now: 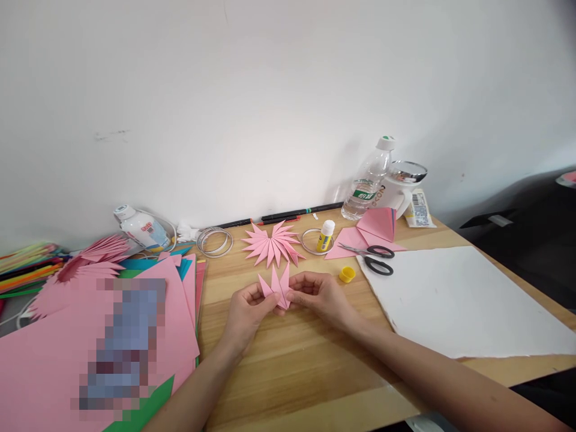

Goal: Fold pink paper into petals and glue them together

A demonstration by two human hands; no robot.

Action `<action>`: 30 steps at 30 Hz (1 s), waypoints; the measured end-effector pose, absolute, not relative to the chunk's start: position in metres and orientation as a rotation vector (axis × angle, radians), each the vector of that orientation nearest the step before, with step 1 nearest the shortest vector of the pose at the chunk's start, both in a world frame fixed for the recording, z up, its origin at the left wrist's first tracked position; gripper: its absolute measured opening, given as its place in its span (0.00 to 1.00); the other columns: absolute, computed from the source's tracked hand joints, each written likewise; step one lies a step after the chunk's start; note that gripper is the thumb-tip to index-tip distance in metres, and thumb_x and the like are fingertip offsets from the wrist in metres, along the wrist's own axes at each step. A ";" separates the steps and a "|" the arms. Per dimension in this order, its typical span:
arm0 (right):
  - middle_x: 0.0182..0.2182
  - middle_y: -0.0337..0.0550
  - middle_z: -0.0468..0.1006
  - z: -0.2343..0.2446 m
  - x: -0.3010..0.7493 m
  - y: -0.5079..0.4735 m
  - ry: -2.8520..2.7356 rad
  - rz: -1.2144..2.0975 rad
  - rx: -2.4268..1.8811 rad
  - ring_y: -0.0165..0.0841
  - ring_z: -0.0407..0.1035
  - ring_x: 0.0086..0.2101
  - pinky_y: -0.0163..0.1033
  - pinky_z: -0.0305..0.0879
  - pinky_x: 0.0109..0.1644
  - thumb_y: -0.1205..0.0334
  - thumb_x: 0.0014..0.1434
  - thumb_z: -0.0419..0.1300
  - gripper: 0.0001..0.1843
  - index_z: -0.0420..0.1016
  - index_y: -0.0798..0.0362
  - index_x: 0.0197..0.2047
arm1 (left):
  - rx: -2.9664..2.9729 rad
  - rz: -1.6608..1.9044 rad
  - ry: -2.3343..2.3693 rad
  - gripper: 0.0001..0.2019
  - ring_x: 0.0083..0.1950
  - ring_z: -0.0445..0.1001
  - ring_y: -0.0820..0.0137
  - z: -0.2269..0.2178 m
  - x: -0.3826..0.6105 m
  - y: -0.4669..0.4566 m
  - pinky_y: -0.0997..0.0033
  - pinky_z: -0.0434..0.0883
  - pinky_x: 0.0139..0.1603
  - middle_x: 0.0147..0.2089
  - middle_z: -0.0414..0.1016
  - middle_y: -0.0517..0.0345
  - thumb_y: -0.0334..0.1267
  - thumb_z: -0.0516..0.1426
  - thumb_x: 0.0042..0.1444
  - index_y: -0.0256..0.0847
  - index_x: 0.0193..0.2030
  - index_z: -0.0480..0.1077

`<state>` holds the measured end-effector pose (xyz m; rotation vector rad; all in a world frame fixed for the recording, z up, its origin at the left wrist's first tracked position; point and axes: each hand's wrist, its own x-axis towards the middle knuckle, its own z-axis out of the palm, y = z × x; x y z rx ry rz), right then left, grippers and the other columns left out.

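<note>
Between my two hands is a small pink folded-paper piece (276, 288) with three pointed tips fanned upward. My left hand (252, 305) pinches its left side, thumb in front. From the right, my right hand (317, 293) grips the same piece with thumb and fingers. Just beyond lies a larger pink paper fan (272, 243) with many spiky points. A glue stick (324, 237) stands uncapped-side hidden to the right of it, white at the top, and a yellow cap (347, 275) rests near my right hand.
Black-handled scissors (378, 259) lie across pink paper (344, 240) and a white board (468, 306). A water bottle (366, 180) and a white mug (400, 189) stand by the wall. Pink paper sheets (45, 360) cover the left, below a white bottle (143, 228).
</note>
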<state>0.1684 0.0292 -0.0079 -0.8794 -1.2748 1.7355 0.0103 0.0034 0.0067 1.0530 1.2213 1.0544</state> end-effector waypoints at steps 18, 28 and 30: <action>0.24 0.40 0.77 -0.011 0.169 0.030 -1.237 1.782 -0.860 0.32 0.72 0.27 0.38 0.69 0.34 0.50 0.37 0.70 0.20 0.73 0.55 0.30 | 1.051 1.073 1.211 0.05 0.26 0.71 0.72 0.002 0.009 0.003 0.75 0.69 0.29 0.25 0.76 0.57 0.36 0.61 0.44 0.36 0.26 0.73; 0.24 0.40 0.76 -0.011 0.170 0.031 -1.284 1.759 -0.883 0.30 0.70 0.26 0.36 0.68 0.32 0.48 0.36 0.69 0.22 0.73 0.57 0.30 | 1.048 1.079 1.226 0.06 0.26 0.71 0.72 0.002 0.010 0.003 0.75 0.68 0.27 0.25 0.76 0.57 0.37 0.62 0.43 0.35 0.25 0.73; 0.23 0.40 0.75 -0.010 0.171 0.031 -1.297 1.764 -0.875 0.29 0.70 0.25 0.36 0.68 0.32 0.48 0.36 0.69 0.22 0.73 0.57 0.30 | 1.047 1.077 1.228 0.06 0.26 0.71 0.72 0.001 0.010 0.003 0.75 0.68 0.27 0.25 0.76 0.57 0.37 0.62 0.43 0.35 0.25 0.73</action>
